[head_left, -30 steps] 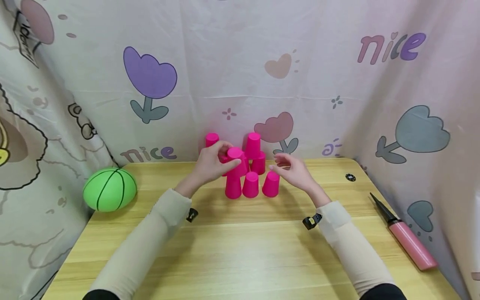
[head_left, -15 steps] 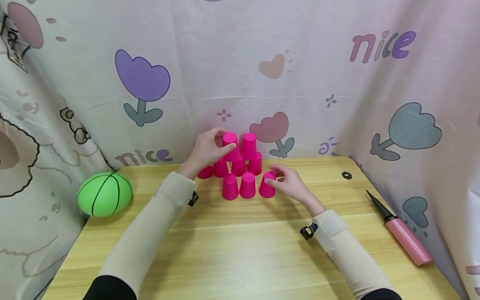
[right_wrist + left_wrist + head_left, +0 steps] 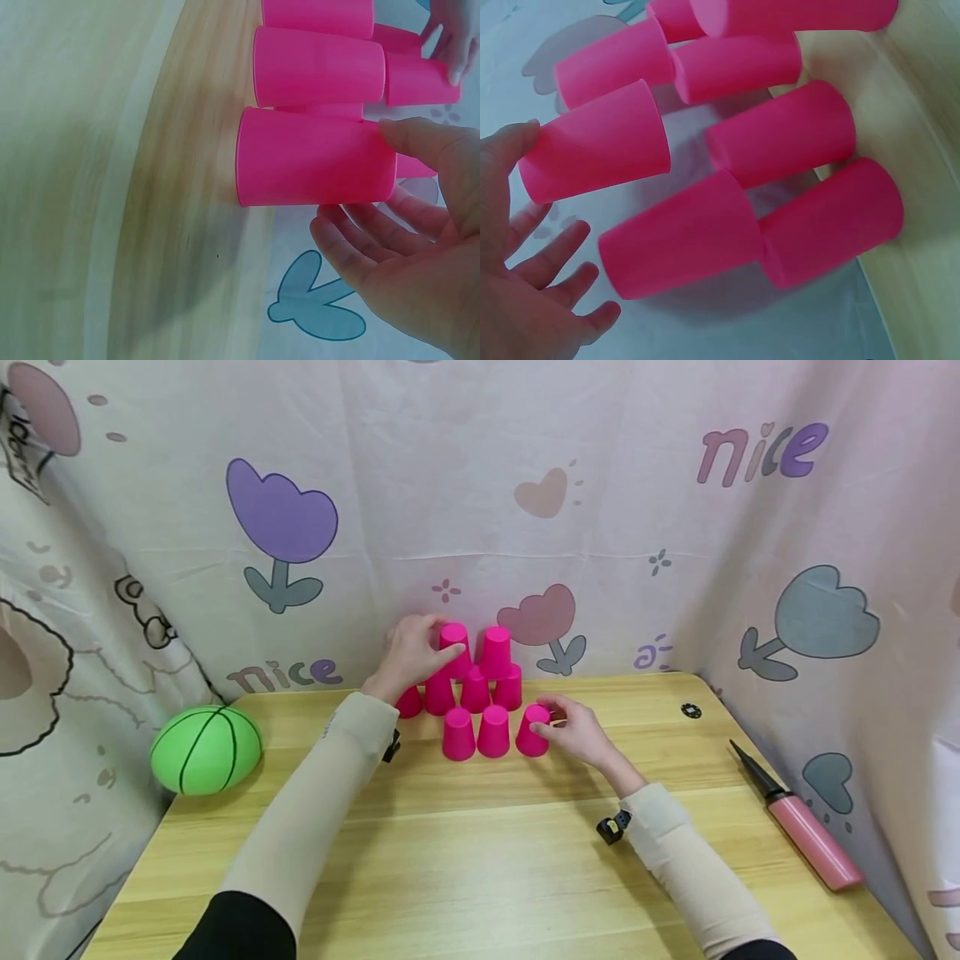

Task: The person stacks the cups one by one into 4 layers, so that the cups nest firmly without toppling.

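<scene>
My left hand (image 3: 408,652) pinches an upside-down pink plastic cup (image 3: 454,647) at second-level height over the back row. In the left wrist view this cup (image 3: 600,142) sits between thumb and fingers; whether it touches the cups below I cannot tell. To its right an upper cup (image 3: 495,652) rests on the back row (image 3: 476,690). Another upper cup (image 3: 679,232), hidden behind the left hand in the head view, shows in the left wrist view. My right hand (image 3: 581,733) holds the front row's right-hand cup (image 3: 315,157) by its narrow top, thumb and fingers on either side.
Two more front cups (image 3: 493,732) stand left of the right hand. A green ball (image 3: 206,750) lies at the table's left edge. On the right are a pink hand pump (image 3: 813,839) and a small black disc (image 3: 691,711). A printed curtain (image 3: 420,485) hangs behind the table.
The left hand has carried its cup from above the front-left cup to second-level height over the back row. The right hand has come down onto the front-right cup and taken hold of it.
</scene>
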`<action>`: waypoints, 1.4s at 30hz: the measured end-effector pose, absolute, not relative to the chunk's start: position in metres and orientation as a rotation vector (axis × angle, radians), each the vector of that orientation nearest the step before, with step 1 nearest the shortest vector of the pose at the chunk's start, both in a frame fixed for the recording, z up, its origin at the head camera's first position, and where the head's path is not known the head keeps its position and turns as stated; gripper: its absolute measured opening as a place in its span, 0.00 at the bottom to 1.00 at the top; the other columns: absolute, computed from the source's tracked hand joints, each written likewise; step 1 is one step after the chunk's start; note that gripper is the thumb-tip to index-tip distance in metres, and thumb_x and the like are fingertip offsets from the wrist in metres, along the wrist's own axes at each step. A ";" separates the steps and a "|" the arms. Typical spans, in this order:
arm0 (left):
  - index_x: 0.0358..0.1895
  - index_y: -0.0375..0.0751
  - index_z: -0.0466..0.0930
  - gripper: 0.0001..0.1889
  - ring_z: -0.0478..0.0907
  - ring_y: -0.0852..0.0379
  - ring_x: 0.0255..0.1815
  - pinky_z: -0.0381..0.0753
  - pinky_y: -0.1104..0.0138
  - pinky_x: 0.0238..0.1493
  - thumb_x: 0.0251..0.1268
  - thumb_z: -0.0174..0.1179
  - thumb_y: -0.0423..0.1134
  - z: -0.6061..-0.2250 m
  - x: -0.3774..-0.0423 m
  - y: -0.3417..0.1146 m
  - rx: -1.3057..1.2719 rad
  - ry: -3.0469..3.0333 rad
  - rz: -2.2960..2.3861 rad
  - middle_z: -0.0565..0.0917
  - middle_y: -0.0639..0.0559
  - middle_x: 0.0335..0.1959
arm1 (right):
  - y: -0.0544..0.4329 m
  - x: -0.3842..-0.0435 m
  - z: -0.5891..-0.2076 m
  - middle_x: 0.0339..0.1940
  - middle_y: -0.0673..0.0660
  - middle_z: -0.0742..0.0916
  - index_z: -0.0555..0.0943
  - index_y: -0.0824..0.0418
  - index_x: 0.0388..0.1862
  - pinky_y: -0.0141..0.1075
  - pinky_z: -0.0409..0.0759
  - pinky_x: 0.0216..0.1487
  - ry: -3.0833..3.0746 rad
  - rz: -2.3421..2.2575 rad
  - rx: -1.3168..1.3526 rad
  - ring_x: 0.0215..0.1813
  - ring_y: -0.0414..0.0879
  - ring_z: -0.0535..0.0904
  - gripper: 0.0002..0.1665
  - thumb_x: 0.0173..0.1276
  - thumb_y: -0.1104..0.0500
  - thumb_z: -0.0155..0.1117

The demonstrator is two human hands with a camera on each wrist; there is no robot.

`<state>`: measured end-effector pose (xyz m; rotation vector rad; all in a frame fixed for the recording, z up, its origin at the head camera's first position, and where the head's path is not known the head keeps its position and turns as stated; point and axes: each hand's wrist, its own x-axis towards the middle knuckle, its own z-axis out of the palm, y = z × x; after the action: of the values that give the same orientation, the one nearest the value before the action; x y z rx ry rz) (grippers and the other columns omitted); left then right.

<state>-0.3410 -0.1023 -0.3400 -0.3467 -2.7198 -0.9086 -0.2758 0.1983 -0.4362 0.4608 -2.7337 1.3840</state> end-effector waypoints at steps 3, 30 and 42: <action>0.69 0.45 0.78 0.33 0.75 0.47 0.58 0.77 0.45 0.65 0.64 0.73 0.53 -0.344 -0.347 -0.104 -0.321 -2.733 -0.864 0.82 0.42 0.57 | 0.198 -0.276 -0.437 0.57 0.67 0.87 0.77 0.69 0.69 0.47 0.90 0.54 -2.736 1.385 0.458 0.55 0.59 0.86 0.31 0.70 0.59 0.73; 0.71 0.45 0.77 0.34 0.69 0.42 0.71 0.66 0.40 0.76 0.65 0.71 0.57 -0.357 -0.365 -0.098 -0.262 -2.824 -0.767 0.81 0.43 0.63 | 0.199 -0.275 -0.439 0.59 0.66 0.87 0.77 0.67 0.69 0.49 0.88 0.59 -2.741 1.403 0.446 0.57 0.58 0.85 0.31 0.71 0.59 0.73; 0.74 0.47 0.73 0.37 0.67 0.41 0.74 0.61 0.38 0.80 0.64 0.72 0.56 -0.353 -0.363 -0.101 -0.302 -2.816 -0.748 0.78 0.42 0.68 | 0.198 -0.275 -0.437 0.58 0.66 0.87 0.77 0.67 0.69 0.47 0.90 0.55 -2.749 1.401 0.436 0.55 0.59 0.86 0.31 0.70 0.59 0.74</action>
<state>-0.3627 -0.1013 -0.3527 -0.3017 -2.8162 -0.7482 -0.2746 0.1979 -0.4367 0.4360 -2.7485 1.4007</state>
